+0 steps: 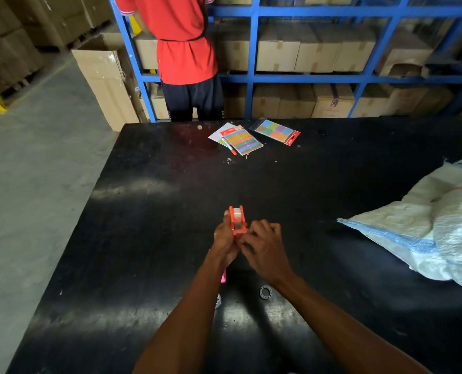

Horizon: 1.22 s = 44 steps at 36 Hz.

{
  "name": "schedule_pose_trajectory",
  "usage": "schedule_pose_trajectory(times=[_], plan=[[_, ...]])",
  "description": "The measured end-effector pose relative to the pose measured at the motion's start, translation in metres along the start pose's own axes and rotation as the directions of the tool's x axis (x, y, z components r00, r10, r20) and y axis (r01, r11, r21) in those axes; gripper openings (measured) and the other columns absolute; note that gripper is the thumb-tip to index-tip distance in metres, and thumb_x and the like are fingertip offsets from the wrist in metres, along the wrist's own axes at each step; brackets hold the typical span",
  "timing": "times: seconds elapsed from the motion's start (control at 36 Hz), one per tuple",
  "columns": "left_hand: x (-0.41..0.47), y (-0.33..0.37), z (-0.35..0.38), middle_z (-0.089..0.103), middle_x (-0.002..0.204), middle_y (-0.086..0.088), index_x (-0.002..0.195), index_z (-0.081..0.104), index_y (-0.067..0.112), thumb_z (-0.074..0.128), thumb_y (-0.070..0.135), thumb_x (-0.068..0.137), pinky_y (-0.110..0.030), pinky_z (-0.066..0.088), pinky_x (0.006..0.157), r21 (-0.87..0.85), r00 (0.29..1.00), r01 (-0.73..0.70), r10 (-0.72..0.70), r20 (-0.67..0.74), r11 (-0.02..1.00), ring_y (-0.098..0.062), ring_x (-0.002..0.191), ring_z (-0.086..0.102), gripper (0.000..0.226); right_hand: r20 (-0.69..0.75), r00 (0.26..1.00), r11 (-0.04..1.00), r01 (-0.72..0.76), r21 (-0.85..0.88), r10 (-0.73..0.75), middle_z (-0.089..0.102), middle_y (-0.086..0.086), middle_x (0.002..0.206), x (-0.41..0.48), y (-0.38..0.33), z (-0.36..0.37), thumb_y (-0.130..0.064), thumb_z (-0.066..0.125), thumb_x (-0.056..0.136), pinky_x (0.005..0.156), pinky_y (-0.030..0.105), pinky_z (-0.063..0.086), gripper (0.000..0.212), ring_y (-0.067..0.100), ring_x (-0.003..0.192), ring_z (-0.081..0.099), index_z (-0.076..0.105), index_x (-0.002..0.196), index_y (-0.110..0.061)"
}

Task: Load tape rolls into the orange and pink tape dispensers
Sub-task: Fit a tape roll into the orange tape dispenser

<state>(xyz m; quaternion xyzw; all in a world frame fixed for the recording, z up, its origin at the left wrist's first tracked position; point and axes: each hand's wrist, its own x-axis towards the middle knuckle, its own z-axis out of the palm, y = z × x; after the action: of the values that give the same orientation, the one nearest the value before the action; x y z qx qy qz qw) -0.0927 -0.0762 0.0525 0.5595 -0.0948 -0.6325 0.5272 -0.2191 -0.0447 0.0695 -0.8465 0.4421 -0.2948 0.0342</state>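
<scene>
An orange tape dispenser (pixel 237 220) with a clear tape roll seated between its side walls is held above the black table (pixel 148 211). My left hand (pixel 224 241) grips it from the left and below. My right hand (pixel 263 245) has its fingers curled at the dispenser's near end, touching it. A pink dispenser (pixel 223 276) shows only as a sliver under my left forearm. One small tape roll (pixel 265 292) lies flat on the table between my forearms. Another roll (pixel 218 300) is partly hidden by my left arm.
Two packs of coloured sticky notes (pixel 244 140) (pixel 277 130) and a red marker (pixel 231 148) lie at the table's far edge. A white woven sack (pixel 434 225) covers the right side. A person in a red shirt (pixel 184 41) stands at blue shelving (pixel 251 49) full of cartons.
</scene>
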Motion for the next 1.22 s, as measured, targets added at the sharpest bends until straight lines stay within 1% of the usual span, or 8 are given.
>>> schedule_pose_trajectory(times=[0.17,0.47,0.56,0.69,0.83,0.97,1.14,1.22], plan=[[-0.001,-0.005,-0.002,0.068,0.080,-0.012,0.099,0.064,0.005,0.042,0.045,0.098,-0.033,0.056,0.072,0.019,0.999,0.005,-0.006,0.034,1.000,-0.021,0.073,0.066,0.046,-0.054,0.999,0.999,-0.007,-0.047,0.005,0.054,-0.004,0.085,-0.008,0.002,0.009,-0.025,0.067,0.090,0.077,0.031,0.031,0.005,0.017,0.082,0.049,0.064,0.086,-0.023],[0.004,-0.004,-0.008,0.070,0.082,-0.013,0.094,0.066,0.007,0.042,0.047,0.097,-0.034,0.057,0.070,0.078,0.999,0.012,-0.015,0.032,0.997,-0.022,0.072,0.068,0.047,-0.018,1.000,1.000,0.006,0.013,-0.006,0.056,-0.008,0.085,-0.023,0.010,0.017,-0.037,0.067,0.089,0.077,0.034,0.034,0.010,0.013,0.083,0.049,0.070,0.088,-0.028],[0.001,0.002,-0.006,0.067,0.091,-0.017,0.103,0.061,0.005,0.041,0.045,0.098,-0.039,0.055,0.077,0.072,0.999,0.026,-0.028,0.026,0.997,-0.026,0.081,0.067,0.044,-0.076,0.987,0.984,-0.134,0.115,0.143,0.057,-0.008,0.083,-0.025,0.015,0.014,-0.029,0.067,0.091,0.075,0.035,0.037,0.008,0.013,0.080,0.051,0.068,0.085,-0.024],[0.006,-0.005,-0.009,0.072,0.098,-0.017,0.105,0.065,0.008,0.037,0.047,0.099,-0.037,0.053,0.083,0.189,0.998,-0.001,-0.011,0.060,0.982,-0.029,0.092,0.069,0.049,0.088,0.871,0.748,-0.464,0.474,0.484,0.068,-0.006,0.100,-0.009,0.029,0.014,-0.021,0.062,0.095,0.081,0.028,0.053,0.015,0.008,0.087,0.065,0.072,0.106,-0.020],[0.007,-0.020,-0.005,0.075,0.081,-0.007,0.090,0.073,0.013,0.034,0.046,0.100,-0.030,0.055,0.069,0.285,0.995,-0.054,0.028,0.094,0.957,-0.017,0.071,0.071,0.051,0.303,0.816,0.632,-0.575,0.521,0.493,0.076,-0.006,0.097,-0.001,0.038,0.019,-0.027,0.060,0.097,0.076,0.021,0.056,0.022,-0.001,0.082,0.070,0.074,0.112,-0.021],[0.004,-0.028,0.000,0.072,0.066,0.001,0.089,0.068,0.007,0.031,0.034,0.104,-0.020,0.053,0.050,0.360,0.988,-0.113,0.064,0.144,0.926,-0.007,0.057,0.068,0.048,0.378,0.761,0.520,-0.641,0.565,0.528,0.078,-0.001,0.094,-0.011,0.046,0.031,-0.035,0.066,0.093,0.065,0.044,0.064,0.022,0.009,0.079,0.075,0.074,0.111,-0.027],[0.037,-0.050,-0.019,0.063,0.079,-0.014,0.086,0.056,0.001,0.055,0.029,0.093,-0.033,0.055,0.061,0.609,0.982,-0.176,0.178,0.057,0.774,-0.024,0.073,0.061,0.029,0.406,0.709,0.460,-0.693,0.556,0.577,0.079,-0.002,0.090,-0.026,0.050,0.041,-0.034,0.071,0.089,0.061,0.044,0.063,0.027,0.010,0.073,0.075,0.075,0.113,-0.022],[0.019,-0.045,-0.014,0.068,0.078,-0.010,0.080,0.063,0.010,0.058,0.009,0.088,-0.022,0.052,0.061,0.695,0.967,-0.179,0.254,-0.006,0.697,-0.018,0.070,0.064,0.010,0.423,0.710,0.485,-0.698,0.527,0.563,0.079,-0.004,0.092,-0.033,0.056,0.050,-0.035,0.072,0.087,0.070,0.040,0.063,0.026,0.009,0.077,0.075,0.074,0.112,-0.027]])
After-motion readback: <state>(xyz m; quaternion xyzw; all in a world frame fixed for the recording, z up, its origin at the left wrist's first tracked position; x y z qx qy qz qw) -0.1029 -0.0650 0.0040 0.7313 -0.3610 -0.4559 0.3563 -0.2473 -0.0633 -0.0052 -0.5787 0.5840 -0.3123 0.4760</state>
